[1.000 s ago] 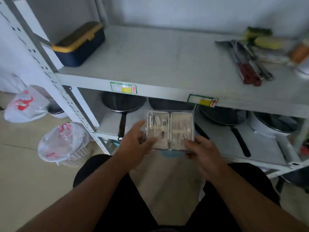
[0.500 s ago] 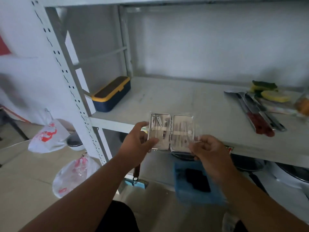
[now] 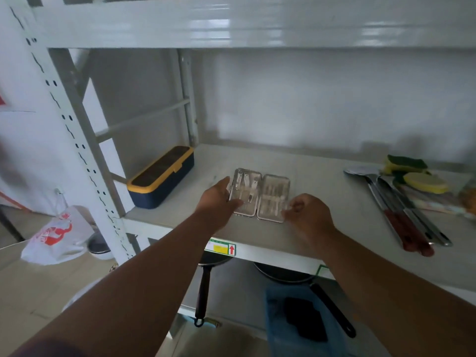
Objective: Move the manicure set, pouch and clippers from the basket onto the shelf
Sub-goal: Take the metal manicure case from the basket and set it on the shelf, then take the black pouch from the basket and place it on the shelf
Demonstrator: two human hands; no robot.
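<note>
The manicure set (image 3: 268, 194), an open two-panel case of small metal tools in clear wrap, lies flat on the grey shelf (image 3: 322, 191) near its front edge. My left hand (image 3: 216, 202) grips the case's left side, thumb on top. My right hand (image 3: 311, 215) pinches its lower right corner with curled fingers. Below the shelf, at the bottom of the view, is the blue basket (image 3: 273, 320) with a black pouch (image 3: 305, 318) lying in it. No clippers show.
A navy box with a yellow rim (image 3: 161, 176) stands left of the set. Red-handled utensils (image 3: 401, 215) and sponges (image 3: 412, 171) lie at the right. Pans (image 3: 203, 287) sit on the lower shelf. A plastic bag (image 3: 56, 235) hangs beside the perforated post (image 3: 77, 140).
Both hands have carried the manicure set up and forward from in front of the shelf edge and lowered it onto the shelf surface. The view has tilted upward.
</note>
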